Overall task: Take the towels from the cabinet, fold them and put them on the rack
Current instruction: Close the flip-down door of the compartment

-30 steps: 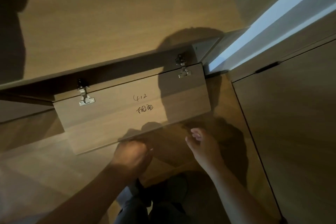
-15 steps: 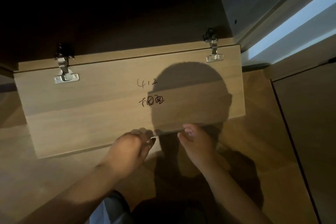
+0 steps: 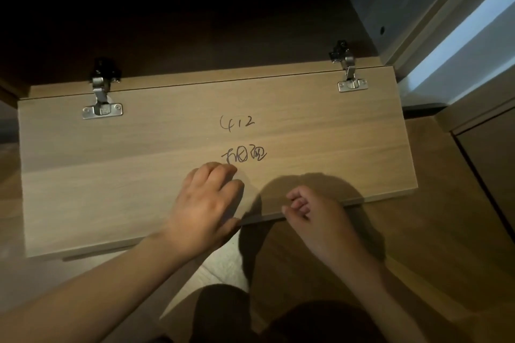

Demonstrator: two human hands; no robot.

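Cabinet [image 3: 195,22]: open; the interior is black with shadow, so its contents, towels included, cannot be told.
Door [image 3: 111,175]: flat pale wood-grain panel, dropped toward the viewer on 2 metal hinges [image 3: 102,103]; "412" [image 3: 237,122] and a scrawl are penned on the inner face.
Left hand [image 3: 206,203]: lies on the door's inner face, fingers relaxed, just below the scrawl, thumb by the front edge.
Right hand [image 3: 315,214]: fingers curled at the door's front edge; cannot tell if they grip it.
Floor [image 3: 418,245]: wood-look planks below the door.

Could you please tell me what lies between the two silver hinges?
Head view: only bare light wooden cabinet door between the left silver metal hinge and right silver metal hinge.
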